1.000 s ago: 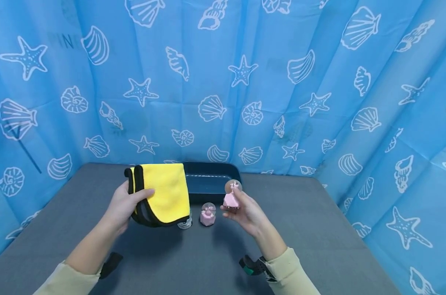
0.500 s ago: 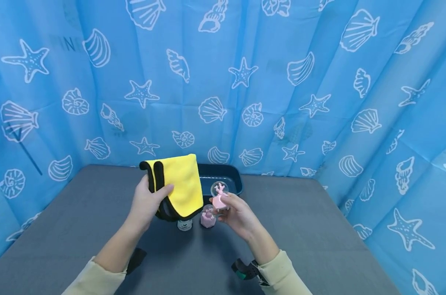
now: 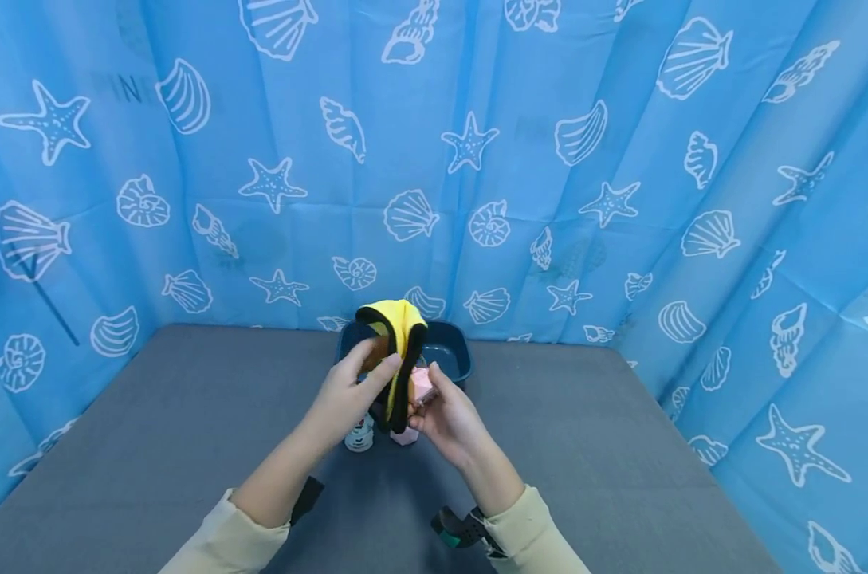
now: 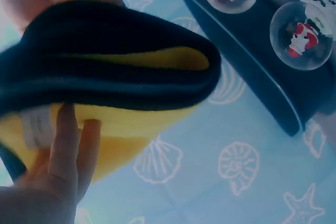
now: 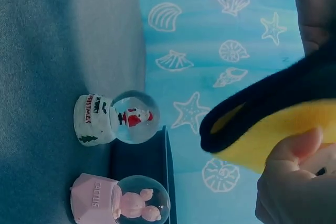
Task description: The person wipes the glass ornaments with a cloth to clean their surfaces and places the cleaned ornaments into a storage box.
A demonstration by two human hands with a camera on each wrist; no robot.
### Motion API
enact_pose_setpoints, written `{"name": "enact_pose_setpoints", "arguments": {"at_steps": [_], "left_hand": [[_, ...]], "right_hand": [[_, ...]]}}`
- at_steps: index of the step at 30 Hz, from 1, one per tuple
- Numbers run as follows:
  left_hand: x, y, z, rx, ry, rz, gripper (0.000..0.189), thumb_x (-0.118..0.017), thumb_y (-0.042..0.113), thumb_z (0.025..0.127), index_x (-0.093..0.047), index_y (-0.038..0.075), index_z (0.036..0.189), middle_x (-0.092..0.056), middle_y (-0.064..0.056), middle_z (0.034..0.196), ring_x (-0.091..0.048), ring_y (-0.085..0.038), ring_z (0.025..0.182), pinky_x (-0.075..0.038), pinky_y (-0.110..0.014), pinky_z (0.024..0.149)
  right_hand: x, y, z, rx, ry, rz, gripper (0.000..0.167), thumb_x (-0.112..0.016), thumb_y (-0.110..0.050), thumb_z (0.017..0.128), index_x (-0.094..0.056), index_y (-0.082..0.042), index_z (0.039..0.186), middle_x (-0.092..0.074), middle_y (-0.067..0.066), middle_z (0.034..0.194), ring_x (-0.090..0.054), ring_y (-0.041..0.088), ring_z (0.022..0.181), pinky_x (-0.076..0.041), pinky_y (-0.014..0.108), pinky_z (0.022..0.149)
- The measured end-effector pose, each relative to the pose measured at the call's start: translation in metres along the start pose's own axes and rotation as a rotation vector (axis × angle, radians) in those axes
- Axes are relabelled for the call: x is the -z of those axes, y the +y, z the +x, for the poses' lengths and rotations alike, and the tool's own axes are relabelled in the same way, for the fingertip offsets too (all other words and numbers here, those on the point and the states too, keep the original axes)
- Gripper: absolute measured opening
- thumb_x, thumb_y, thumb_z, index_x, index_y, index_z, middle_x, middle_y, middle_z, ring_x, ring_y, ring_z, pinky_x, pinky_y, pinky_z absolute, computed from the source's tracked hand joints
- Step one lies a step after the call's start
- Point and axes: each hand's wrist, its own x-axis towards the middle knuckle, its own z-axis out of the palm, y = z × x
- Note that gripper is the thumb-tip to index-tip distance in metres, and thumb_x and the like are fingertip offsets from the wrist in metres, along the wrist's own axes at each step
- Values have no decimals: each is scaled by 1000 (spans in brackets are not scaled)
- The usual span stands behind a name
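My left hand (image 3: 347,396) grips a folded yellow cloth (image 3: 405,316) with thick black edging; its fingers spread along the yellow side in the left wrist view. My right hand (image 3: 458,422) holds a small snow globe by its faceted pink base (image 3: 422,384). The cloth overlaps this globe's dome, which is mostly hidden. Below the hands, a second pink snow globe (image 5: 95,198) lettered CACTUS stands on the table, largely covered by the cloth in the head view. Beside it is a white-based Christmas snow globe (image 5: 95,120) with a red-and-white figure inside.
A dark blue rectangular tub (image 3: 465,351) stands right behind the globes, partly hidden by the cloth. The grey-covered table (image 3: 620,454) reaches back to a blue curtain (image 3: 520,159) printed with white shells and starfish.
My left hand has carried the cloth rightward, and it has folded round toward the pink globe. My right hand has moved left with the globe, bringing the two together.
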Motion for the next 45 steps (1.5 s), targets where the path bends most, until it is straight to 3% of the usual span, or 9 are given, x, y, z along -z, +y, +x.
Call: {"name": "enact_pose_setpoints", "arguments": {"at_steps": [3, 8, 12, 15, 20, 24, 34, 40, 45], "left_hand": [[-1, -1, 5, -31, -34, 55, 38, -49, 30, 103, -60, 3, 128, -60, -10, 121, -54, -26, 107, -49, -46, 90], [-8, -16, 15, -85, -7, 152, 31, -68, 23, 91, -67, 8, 119, -48, -10, 141, -34, -31, 129, -37, -55, 99], [-13, -26, 21, 46, -25, -7, 57, -72, 25, 86, -48, 10, 136, -37, -13, 145, -35, -33, 127, -40, -52, 97], [-16, -27, 25, 152, -49, -129, 75, -72, 27, 85, -31, 12, 147, -40, -13, 137, -41, -31, 116, -43, -47, 91], [-21, -27, 25, 244, -4, -258, 69, -70, 29, 88, -33, 9, 143, -47, -14, 123, -45, -30, 109, -44, -42, 85], [-28, -33, 22, 259, 101, -389, 52, -63, 21, 92, -39, 3, 134, -48, -13, 111, -47, -25, 97, -46, -33, 78], [-37, -40, 15, 248, 344, -615, 20, -47, 14, 99, -46, 3, 115, -48, -6, 94, -52, -16, 80, -48, -27, 70], [-34, -41, 16, 299, 367, -744, 18, -43, 22, 104, -48, 5, 110, -50, -2, 89, -57, -10, 73, -50, -23, 66], [-27, -45, 17, 408, 339, -814, 22, -44, 25, 104, -51, 6, 97, -57, 2, 76, -58, -7, 64, -50, -21, 61]], "right_hand": [[0, 0, -3, 16, -22, 94, 36, -28, -33, 108, -58, -16, 100, -57, -2, 91, -56, 10, 82, -47, 25, 73], [-6, 1, -7, 6, -80, 169, 34, -25, -30, 108, -56, -19, 112, -59, -5, 104, -57, 8, 96, -47, 27, 87], [-13, 0, -9, 7, -62, 159, 32, -27, -27, 108, -57, -16, 111, -60, -4, 101, -57, 10, 94, -46, 28, 87], [-16, -1, -8, 40, -26, 37, 29, -33, -30, 106, -59, -18, 103, -60, -4, 96, -57, 12, 91, -46, 30, 85], [-18, -3, -6, 83, -22, -208, 27, -38, -40, 104, -52, -16, 103, -57, -3, 87, -53, 14, 78, -45, 30, 70], [-20, -3, -4, 102, -21, -306, 25, -36, -34, 104, -45, -10, 107, -51, -1, 75, -45, 13, 62, -38, 25, 56], [-30, 2, -6, 175, 41, -501, 38, -38, -24, 103, -42, 7, 126, -46, 4, 80, -42, 13, 57, -37, 23, 52], [-28, 4, -7, 203, 41, -524, 41, -43, -22, 101, -46, 9, 129, -53, 8, 92, -48, 13, 66, -39, 24, 54], [-20, 2, -8, 167, -19, -482, 45, -43, -21, 99, -44, 8, 132, -53, 11, 104, -50, 14, 74, -41, 24, 59]]}}
